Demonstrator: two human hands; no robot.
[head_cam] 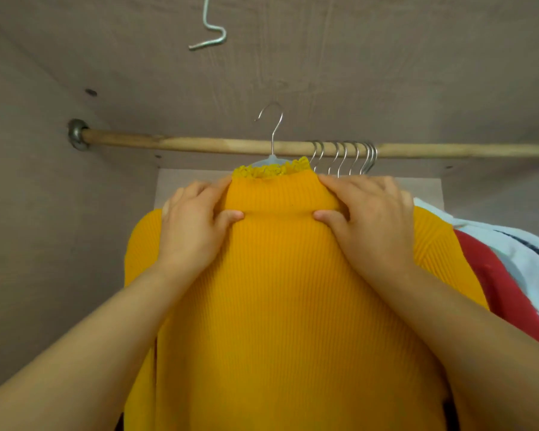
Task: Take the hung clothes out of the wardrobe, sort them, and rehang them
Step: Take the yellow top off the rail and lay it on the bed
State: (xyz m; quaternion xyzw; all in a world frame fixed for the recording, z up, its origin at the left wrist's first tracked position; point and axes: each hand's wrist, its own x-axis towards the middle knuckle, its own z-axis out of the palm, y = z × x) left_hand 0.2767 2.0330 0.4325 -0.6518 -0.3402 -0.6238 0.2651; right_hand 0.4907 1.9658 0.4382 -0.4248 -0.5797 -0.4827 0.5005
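A ribbed yellow sweater [280, 290] with a frilled neck fills the middle of the view, on a pale hanger [269, 160] whose metal hook [273, 126] rises above and in front of the wooden rail [199, 144], not over it. My left hand [193, 225] grips the sweater's left shoulder beside the collar, thumb pressed into the knit. On the other side of the collar my right hand [367, 219] grips the right shoulder the same way. Several metal hanger hooks [346, 157] sit on the rail just right of the sweater.
A red garment [495, 287] and a white one with dark stripes [523, 253] hang at the right behind the sweater. The wardrobe's brown walls and ceiling [324, 57] close in around. A bent metal hook [210, 35] hangs from above. The rail's left part is bare.
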